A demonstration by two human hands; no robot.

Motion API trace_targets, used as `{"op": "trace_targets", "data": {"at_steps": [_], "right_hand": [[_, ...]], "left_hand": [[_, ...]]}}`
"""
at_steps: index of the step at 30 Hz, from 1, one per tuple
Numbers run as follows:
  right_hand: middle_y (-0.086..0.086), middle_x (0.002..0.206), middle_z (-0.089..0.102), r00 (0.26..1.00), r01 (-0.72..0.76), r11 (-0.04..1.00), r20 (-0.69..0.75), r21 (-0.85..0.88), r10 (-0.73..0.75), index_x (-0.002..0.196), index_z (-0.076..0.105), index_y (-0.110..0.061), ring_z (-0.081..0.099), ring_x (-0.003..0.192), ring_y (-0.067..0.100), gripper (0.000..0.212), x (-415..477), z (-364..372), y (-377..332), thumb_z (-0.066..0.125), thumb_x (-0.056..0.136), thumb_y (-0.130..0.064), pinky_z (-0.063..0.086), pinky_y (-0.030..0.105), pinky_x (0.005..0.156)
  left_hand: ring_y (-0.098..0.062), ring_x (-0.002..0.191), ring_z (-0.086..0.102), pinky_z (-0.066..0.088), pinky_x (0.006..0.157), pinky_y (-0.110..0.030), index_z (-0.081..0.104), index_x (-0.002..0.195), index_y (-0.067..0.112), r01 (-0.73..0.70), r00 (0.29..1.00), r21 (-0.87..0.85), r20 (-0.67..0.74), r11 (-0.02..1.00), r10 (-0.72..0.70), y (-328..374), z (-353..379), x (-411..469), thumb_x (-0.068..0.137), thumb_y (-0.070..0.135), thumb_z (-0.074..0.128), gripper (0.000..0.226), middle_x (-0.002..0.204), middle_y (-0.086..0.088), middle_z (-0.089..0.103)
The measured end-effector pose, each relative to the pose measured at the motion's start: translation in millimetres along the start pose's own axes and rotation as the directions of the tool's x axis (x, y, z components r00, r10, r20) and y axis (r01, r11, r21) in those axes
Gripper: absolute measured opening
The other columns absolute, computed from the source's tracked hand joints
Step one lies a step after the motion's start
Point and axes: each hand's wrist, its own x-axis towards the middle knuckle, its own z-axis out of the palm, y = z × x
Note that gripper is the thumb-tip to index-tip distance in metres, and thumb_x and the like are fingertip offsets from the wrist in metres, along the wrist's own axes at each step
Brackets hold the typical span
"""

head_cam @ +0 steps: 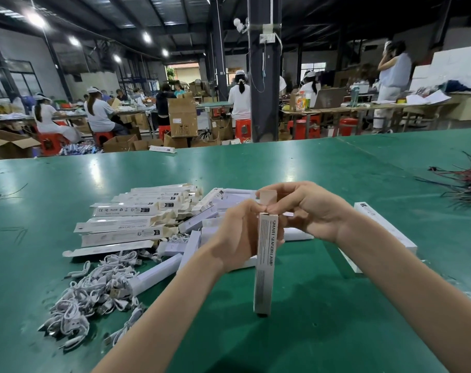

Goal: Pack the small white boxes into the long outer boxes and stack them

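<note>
Observed at the green table (323,340): one long outer box (264,267), printed SMART SENSOR LAMP, stands on end on the table directly before the person. The left hand (235,238) is wrapped around its upper part, steadying it. The right hand (307,211) pinches at the root of the top flap (268,197), which stands raised and untucked. Whether a small white box is already inside cannot be told. Judgement: the closing step is in hand. The next move calls for folding that flap over and tucking it in while the left hand keeps the box upright, then laying it with the closed box (385,227) at 2 o'clock. Open-ended outer boxes (126,227) lie piled at 10 o'clock, plain white boxes (156,273) and a heap of white cables (94,294) at 8 o'clock.
</note>
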Motion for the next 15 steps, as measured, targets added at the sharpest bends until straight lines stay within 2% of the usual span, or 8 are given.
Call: {"op": "trace_targets", "data": {"at_steps": [2,5,9,12,14,15], "right_hand": [[0.006,0.071,0.064,0.998,0.041,0.999,-0.045,-0.032,-0.043,0.079,0.072,-0.008,0.060,0.075,0.021,0.038,5.4,-4.4,0.8,0.053,0.073,0.024,0.048,0.029,0.072],[0.006,0.064,0.064,0.993,0.089,0.995,-0.075,-0.043,-0.092,0.069,0.073,-0.009,0.061,0.067,0.023,0.040,10.9,-7.3,4.6,0.052,0.069,0.026,0.047,0.031,0.064],[0.012,0.072,0.066,0.992,0.117,0.993,-0.045,-0.019,-0.118,0.066,0.074,-0.009,0.059,0.067,0.025,0.041,14.2,-4.4,10.9,0.050,0.067,0.024,0.045,0.033,0.059],[0.010,0.073,0.069,0.989,0.149,0.987,0.010,-0.053,-0.148,0.065,0.074,-0.011,0.063,0.067,0.021,0.042,13.0,-1.6,10.6,0.050,0.070,0.024,0.051,0.035,0.067],[0.010,0.073,0.069,0.982,0.186,0.976,0.056,-0.114,-0.180,0.068,0.073,-0.010,0.063,0.066,0.019,0.037,9.2,-1.6,8.8,0.053,0.075,0.022,0.051,0.033,0.064],[0.009,0.072,0.069,0.977,0.211,0.967,0.077,-0.140,-0.201,0.070,0.072,-0.008,0.063,0.064,0.017,0.033,6.5,-1.8,7.8,0.056,0.077,0.020,0.052,0.027,0.057]], "left_hand": [[-0.017,0.066,0.051,0.033,0.086,-0.046,0.055,0.089,0.008,0.008,1.000,-0.003,-0.016,1.000,-0.008,1.5,1.9,7.5,0.080,0.025,0.038,0.026,0.075,-0.007,0.056],[-0.017,0.069,0.056,0.041,0.084,-0.045,0.058,0.093,0.008,0.054,0.998,0.019,-0.017,0.998,-0.054,3.3,-3.4,15.4,0.086,0.026,0.033,0.031,0.079,-0.007,0.059],[-0.021,0.087,0.058,0.045,0.086,-0.044,0.056,0.103,0.008,0.127,0.990,0.302,-0.105,0.945,-0.099,17.7,-13.3,10.9,0.074,0.030,0.046,0.038,0.092,-0.010,0.062],[-0.027,0.098,0.059,0.055,0.080,-0.041,0.055,0.121,0.005,0.128,0.985,0.442,-0.157,0.888,-0.063,29.2,-20.9,3.1,0.086,0.017,0.048,0.037,0.110,-0.021,0.060],[-0.036,0.108,0.059,0.057,0.081,-0.040,0.054,0.123,0.006,0.082,0.993,0.460,-0.111,0.884,-0.035,37.0,-25.3,-4.1,0.088,0.010,0.054,0.035,0.122,-0.025,0.058],[-0.035,0.112,0.060,0.057,0.082,-0.039,0.053,0.125,0.009,0.061,0.998,0.469,-0.050,0.881,-0.043,39.8,-28.1,-8.0,0.085,0.012,0.059,0.040,0.123,-0.023,0.058]]}}
